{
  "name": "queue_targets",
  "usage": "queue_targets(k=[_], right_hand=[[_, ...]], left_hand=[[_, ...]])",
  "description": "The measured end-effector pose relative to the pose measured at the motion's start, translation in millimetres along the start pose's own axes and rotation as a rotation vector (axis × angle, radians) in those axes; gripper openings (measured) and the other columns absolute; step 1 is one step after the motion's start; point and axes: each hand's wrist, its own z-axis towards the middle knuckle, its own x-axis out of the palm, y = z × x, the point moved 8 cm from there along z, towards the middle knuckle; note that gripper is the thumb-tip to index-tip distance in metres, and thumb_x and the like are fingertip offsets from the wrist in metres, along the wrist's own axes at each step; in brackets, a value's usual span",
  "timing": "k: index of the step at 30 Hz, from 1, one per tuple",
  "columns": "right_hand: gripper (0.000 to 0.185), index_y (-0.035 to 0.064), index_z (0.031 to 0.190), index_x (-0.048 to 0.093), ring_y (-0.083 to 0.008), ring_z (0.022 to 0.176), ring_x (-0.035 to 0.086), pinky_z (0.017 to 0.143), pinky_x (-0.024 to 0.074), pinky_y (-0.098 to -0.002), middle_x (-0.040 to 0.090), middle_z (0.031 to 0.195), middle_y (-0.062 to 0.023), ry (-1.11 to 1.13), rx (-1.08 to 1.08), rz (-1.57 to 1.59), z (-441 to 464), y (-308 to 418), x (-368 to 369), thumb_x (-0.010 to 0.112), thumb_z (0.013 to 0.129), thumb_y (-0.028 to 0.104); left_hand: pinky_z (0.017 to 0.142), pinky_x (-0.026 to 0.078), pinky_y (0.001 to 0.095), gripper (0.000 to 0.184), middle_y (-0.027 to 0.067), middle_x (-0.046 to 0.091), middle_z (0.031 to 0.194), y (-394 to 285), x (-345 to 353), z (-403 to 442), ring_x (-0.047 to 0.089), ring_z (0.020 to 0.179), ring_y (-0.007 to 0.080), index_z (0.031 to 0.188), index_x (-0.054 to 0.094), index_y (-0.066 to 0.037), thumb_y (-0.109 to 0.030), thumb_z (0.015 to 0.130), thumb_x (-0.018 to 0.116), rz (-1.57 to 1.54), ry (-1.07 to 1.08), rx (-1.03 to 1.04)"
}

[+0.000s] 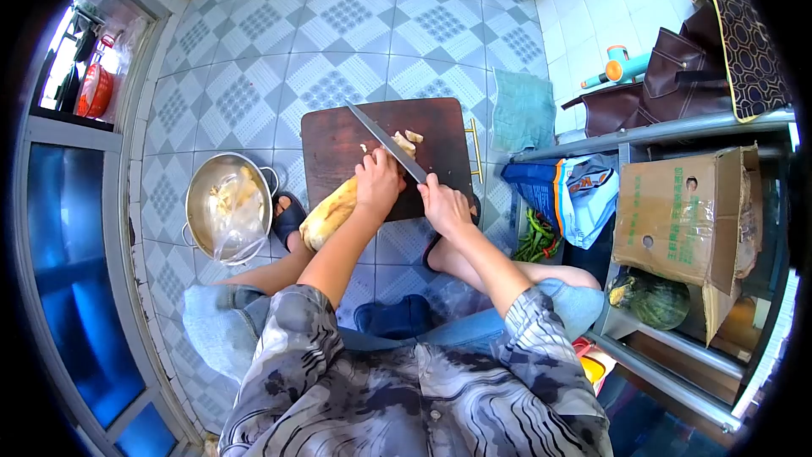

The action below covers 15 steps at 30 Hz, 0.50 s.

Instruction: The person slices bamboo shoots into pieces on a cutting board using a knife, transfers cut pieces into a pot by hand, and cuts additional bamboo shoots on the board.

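Note:
My right hand (444, 206) is closed round the handle of a long-bladed kitchen knife (372, 125). The blade slants up and left across a dark brown wooden board (330, 140). Under my left hand (378, 179), fingers curled over it, lies a long, thick, pale yellow vegetable (328, 217) with brownish patches; its exact kind is unclear. Its near end sticks out past the board's lower left edge. The blade lies right at my left fingertips, at the vegetable's far end. Several pale cut pieces (412, 136) sit on the board just beyond the blade.
To the left stands a metal pot (194, 195) holding pale pieces and a plastic bag. Right of the board are green peppers (536, 237), a blue-and-white bag (584, 203), a cardboard box (664, 216) and a watermelon (660, 300) on a rack. A teal cloth (522, 110) lies beyond.

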Motion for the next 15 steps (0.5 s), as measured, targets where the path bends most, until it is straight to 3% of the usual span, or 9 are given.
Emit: queue_targets(k=[2, 5, 9, 11, 15], right_hand=[[0.03, 0.0066, 0.094, 0.039, -0.0421, 0.061, 0.061, 0.054, 0.0493, -0.0531, 0.062, 0.067, -0.0226, -0.084, -0.012, -0.057, 1.8, 0.5, 2.0, 0.037, 0.095, 0.037], [0.031, 0.005, 0.096, 0.041, -0.0398, 0.059, 0.062, 0.052, 0.0499, -0.051, 0.061, 0.065, -0.0213, -0.058, 0.011, -0.143, -10.1, 4.1, -1.9, 0.038, 0.095, 0.036], [0.034, 0.0024, 0.098, 0.044, -0.0381, 0.057, 0.062, 0.051, 0.0507, -0.0489, 0.061, 0.063, -0.0199, -0.053, -0.014, -0.204, -1.2, 8.3, -8.9, 0.039, 0.095, 0.036], [0.037, -0.0004, 0.099, 0.046, -0.0363, 0.056, 0.063, 0.05, 0.0514, -0.047, 0.061, 0.061, -0.0186, -0.046, -0.032, -0.221, 3.9, 11.5, -7.6, 0.04, 0.094, 0.036], [0.037, -0.0019, 0.097, 0.046, -0.0355, 0.056, 0.063, 0.05, 0.0516, -0.0464, 0.061, 0.06, -0.019, -0.076, -0.047, -0.154, 39.0, 27.1, 1.7, 0.04, 0.094, 0.035]], left_hand=[[0.068, 0.042, 0.0375, 0.051, 0.0114, 0.047, 0.105, -2.4, 0.1, 4.2, 0.049, 0.088, 0.0246, 0.104, 0.06, -0.005, -0.038, 0.066, 0.069, -0.009, 0.003, 0.031], [0.067, 0.041, 0.0371, 0.046, 0.0105, 0.047, 0.104, -4.4, -5.7, -9.0, 0.049, 0.087, 0.0244, 0.099, 0.061, -0.006, -0.038, 0.066, 0.068, -0.048, -0.036, 0.038], [0.066, 0.042, 0.0385, 0.049, 0.0106, 0.046, 0.101, 1.9, -3.9, -5.0, 0.05, 0.085, 0.0256, 0.105, 0.057, -0.006, -0.035, 0.068, 0.068, -0.097, 0.0, 0.032], [0.065, 0.041, 0.0368, 0.045, 0.0098, 0.047, 0.101, 2.2, -5.5, -4.4, 0.048, 0.084, 0.0238, 0.098, 0.06, -0.007, -0.039, 0.067, 0.067, -0.08, -0.056, 0.033], [0.066, 0.04, 0.0363, 0.036, 0.0098, 0.047, 0.1, 2.4, -1.5, 1.6, 0.049, 0.084, 0.0238, 0.098, 0.059, -0.008, -0.034, 0.073, 0.062, -0.111, -0.001, 0.022]])
